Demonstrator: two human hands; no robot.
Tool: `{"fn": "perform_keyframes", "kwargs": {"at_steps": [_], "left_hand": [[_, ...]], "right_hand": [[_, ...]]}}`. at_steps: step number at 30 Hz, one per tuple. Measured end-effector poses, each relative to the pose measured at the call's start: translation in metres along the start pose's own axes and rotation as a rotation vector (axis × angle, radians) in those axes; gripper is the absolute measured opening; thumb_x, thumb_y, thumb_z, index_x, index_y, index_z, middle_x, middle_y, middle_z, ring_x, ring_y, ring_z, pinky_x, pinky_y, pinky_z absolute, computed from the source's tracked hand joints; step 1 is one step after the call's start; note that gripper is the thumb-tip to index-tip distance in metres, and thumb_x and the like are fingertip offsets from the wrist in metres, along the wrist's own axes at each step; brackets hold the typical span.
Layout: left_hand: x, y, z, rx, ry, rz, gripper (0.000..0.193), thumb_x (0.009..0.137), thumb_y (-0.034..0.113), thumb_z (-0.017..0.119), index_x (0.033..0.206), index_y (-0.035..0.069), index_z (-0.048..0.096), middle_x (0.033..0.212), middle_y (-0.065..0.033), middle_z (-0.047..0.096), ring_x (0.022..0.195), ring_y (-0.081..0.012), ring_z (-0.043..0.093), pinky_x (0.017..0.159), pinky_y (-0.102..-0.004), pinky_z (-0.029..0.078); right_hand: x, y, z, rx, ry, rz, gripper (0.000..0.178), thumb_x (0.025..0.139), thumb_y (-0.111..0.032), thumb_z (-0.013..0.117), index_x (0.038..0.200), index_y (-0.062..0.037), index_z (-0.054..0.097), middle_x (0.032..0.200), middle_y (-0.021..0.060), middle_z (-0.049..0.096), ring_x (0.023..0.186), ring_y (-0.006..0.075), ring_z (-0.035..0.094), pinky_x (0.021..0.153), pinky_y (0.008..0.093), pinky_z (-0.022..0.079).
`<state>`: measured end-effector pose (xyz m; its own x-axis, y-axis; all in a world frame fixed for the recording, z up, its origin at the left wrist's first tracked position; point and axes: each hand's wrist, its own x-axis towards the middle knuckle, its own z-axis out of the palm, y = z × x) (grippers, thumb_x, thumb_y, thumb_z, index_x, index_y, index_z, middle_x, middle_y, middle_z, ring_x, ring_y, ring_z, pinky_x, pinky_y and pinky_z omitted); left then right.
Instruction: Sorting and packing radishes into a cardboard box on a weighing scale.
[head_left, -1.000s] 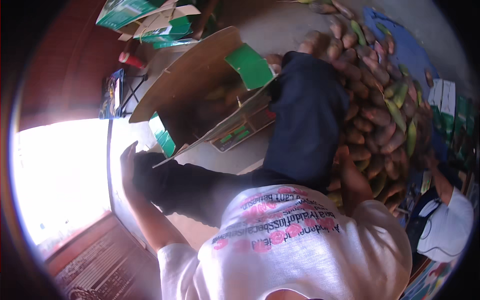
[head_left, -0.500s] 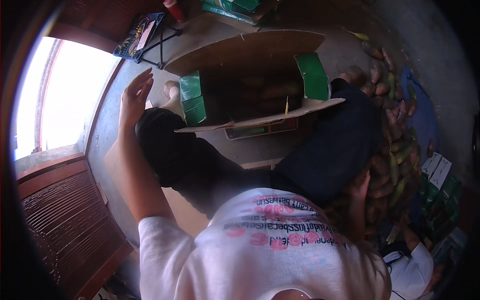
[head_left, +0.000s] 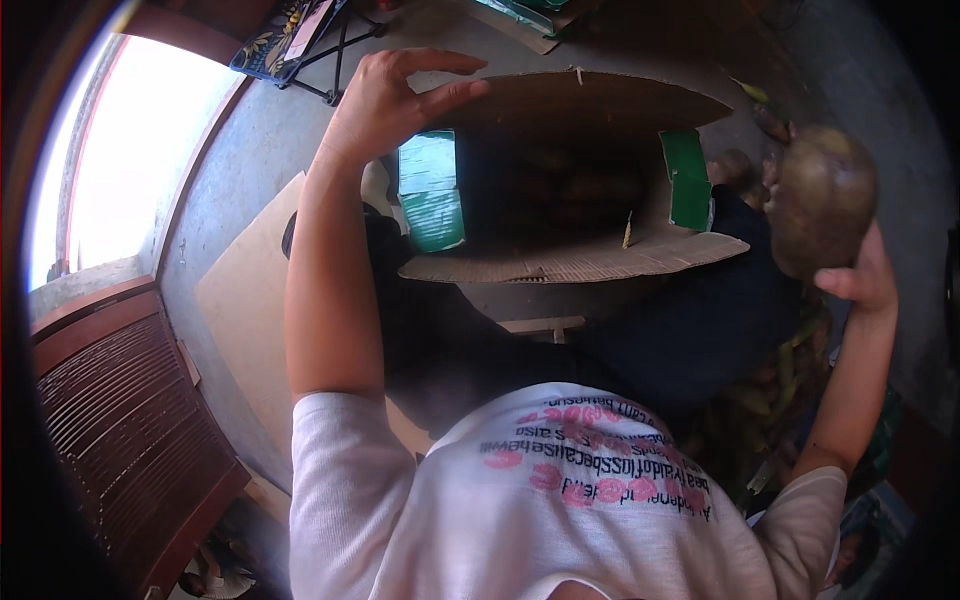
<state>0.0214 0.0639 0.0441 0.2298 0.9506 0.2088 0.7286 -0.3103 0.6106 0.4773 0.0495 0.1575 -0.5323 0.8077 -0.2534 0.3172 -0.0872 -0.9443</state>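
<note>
Between my legs stands an open cardboard box [head_left: 590,262] with green side flaps, and several brown oblong pieces lie dimly inside. My left hand [head_left: 405,95] hovers over its far left corner, empty, thumb and fingers apart. Out to the right, my right hand [head_left: 862,282] grips a large, smooth brown root vegetable [head_left: 825,200] from below. It is held up near the camera; its exact kind I cannot make out. The thumb shows on its near side, while the other fingers are mostly hidden behind it.
More brown and green produce [head_left: 770,385] lies piled beside my right leg, partly in shadow. A flat cardboard sheet [head_left: 250,270] is on the floor at left, near a dark red wooden panel [head_left: 130,420]. A folding stool [head_left: 300,45] stands at the far left, and green cartons [head_left: 530,15] lie at the back.
My right hand has come up from the pile with the brown root vegetable in it. My left hand has moved right and away from me, over the box's corner.
</note>
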Motion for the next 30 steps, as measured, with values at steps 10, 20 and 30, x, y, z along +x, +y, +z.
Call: {"fn": "perform_keyframes", "kwargs": {"at_steps": [10, 20, 30], "left_hand": [[-0.007, -0.006, 0.001, -0.035, 0.040, -0.100, 0.019, 0.083, 0.019, 0.083, 0.098, 0.008, 0.080, 0.096, -0.0090, 0.077, 0.091, -0.0258, 0.073, 0.087, -0.0364, 0.055], [-0.009, -0.006, -0.003, -0.007, 0.044, -0.059, 0.018, 0.083, 0.017, 0.081, 0.098, 0.007, 0.080, 0.101, -0.0103, 0.077, 0.093, -0.0267, 0.073, 0.090, -0.0358, 0.054], [-0.005, 0.005, 0.007, -0.064, 0.048, -0.056, 0.021, 0.090, 0.021, 0.078, 0.105, 0.007, 0.079, 0.096, -0.0103, 0.078, 0.086, -0.0194, 0.074, 0.082, -0.0306, 0.054]], "right_hand": [[0.212, 0.103, 0.183, -1.003, -0.780, 0.233, 0.108, 0.067, -0.030, 0.085, 0.156, -0.0027, 0.030, 0.136, 0.0287, 0.058, 0.127, 0.0402, 0.057, 0.107, 0.0431, 0.047], [0.215, 0.095, 0.209, -0.966, -0.880, 0.083, 0.081, 0.087, -0.023, 0.073, 0.155, -0.0025, 0.033, 0.142, 0.0281, 0.053, 0.132, 0.0401, 0.053, 0.110, 0.0450, 0.044], [-0.002, 0.011, -0.002, 0.069, 0.368, -0.452, 0.043, 0.103, -0.008, 0.048, 0.143, 0.0078, 0.045, 0.133, 0.0226, 0.060, 0.122, 0.0288, 0.062, 0.105, 0.0411, 0.048]]}}
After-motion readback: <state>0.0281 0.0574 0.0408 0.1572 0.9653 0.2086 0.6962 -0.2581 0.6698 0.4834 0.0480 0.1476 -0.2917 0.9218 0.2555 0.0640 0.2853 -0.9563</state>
